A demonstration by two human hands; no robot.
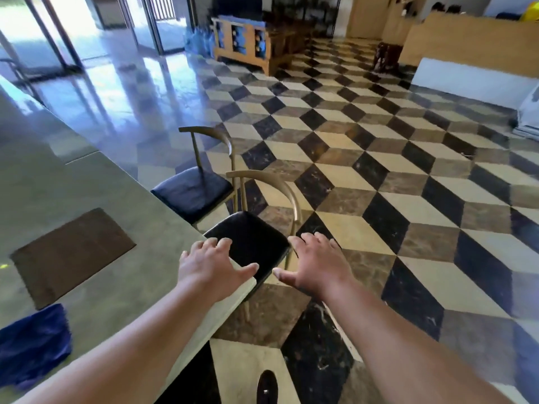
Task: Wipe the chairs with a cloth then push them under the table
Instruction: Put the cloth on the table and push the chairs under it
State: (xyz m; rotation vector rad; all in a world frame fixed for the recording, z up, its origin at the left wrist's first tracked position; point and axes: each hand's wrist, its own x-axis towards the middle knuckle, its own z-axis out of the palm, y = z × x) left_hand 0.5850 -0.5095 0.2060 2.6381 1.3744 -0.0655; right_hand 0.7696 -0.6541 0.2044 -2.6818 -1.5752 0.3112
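Two chairs with black padded seats and curved brass-coloured backs stand along the grey table's [96, 185] right edge. The near chair [256, 237] has its seat partly under the table corner; the far chair [192, 191] sits partly tucked in behind it. My left hand [213, 266] hovers with fingers spread over the table corner and the near seat's left side, holding nothing. Beside the near seat's right edge, my right hand [318, 263] is open and empty too. A blue cloth [32, 345] lies crumpled on the table at the lower left, apart from both hands.
A brown rectangular mat [73, 255] lies on the table. The floor [408, 176] to the right is checkered tile. A wooden bench [248, 45] with blue cushions stands far back, a wooden counter [472, 42] at back right. My shoe [267, 386] shows below.
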